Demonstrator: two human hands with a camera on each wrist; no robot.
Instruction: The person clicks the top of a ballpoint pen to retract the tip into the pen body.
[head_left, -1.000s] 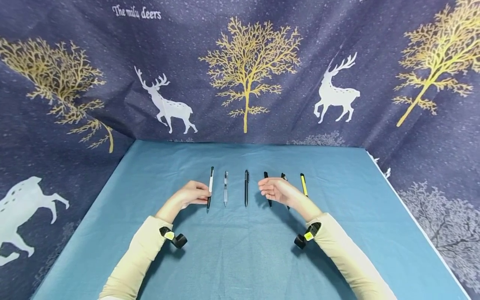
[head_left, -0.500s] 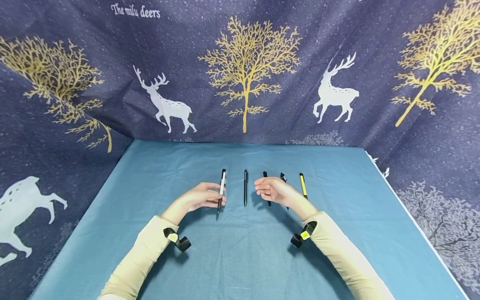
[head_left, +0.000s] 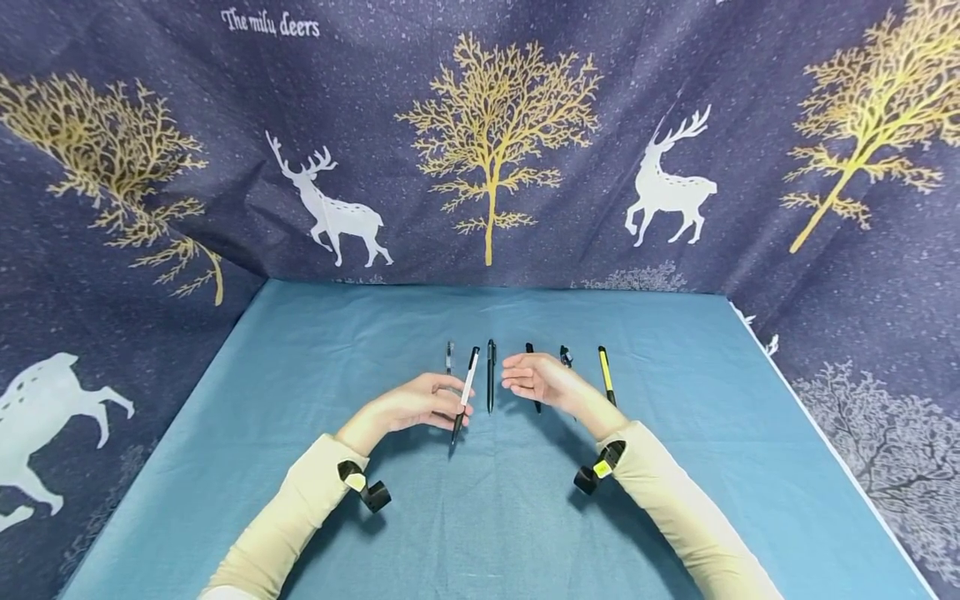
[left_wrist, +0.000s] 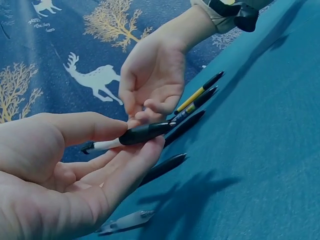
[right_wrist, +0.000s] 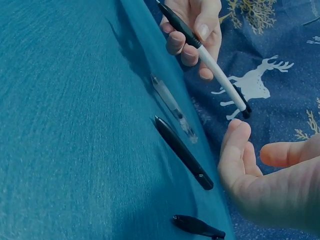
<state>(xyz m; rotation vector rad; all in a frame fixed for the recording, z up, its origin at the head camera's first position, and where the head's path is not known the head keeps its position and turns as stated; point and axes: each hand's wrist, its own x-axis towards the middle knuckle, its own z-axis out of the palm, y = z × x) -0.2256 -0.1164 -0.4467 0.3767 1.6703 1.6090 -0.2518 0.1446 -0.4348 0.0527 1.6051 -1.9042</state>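
My left hand [head_left: 423, 402] pinches a white pen with a black grip [head_left: 467, 385] between thumb and fingers, held above the cloth with its tip slanting toward me. Below that hand lies a clear pen [right_wrist: 172, 102], partly hidden in the head view. A black pen [head_left: 491, 375] lies just right of the held one. My right hand [head_left: 546, 379] hovers over the pens at the right with its fingers relaxed and nothing in them. Beneath it are another black pen [head_left: 529, 348] and a dark pen with a clip [head_left: 566, 357], both partly covered.
A yellow and black pen [head_left: 606, 371] lies at the right end of the row. Blue cloth [head_left: 480, 517] covers the table. Behind it hangs a dark curtain [head_left: 420, 225] printed with deer and trees.
My left hand has carried the white pen rightward past the clear pen and tilted it more. The right hand has drifted slightly left.
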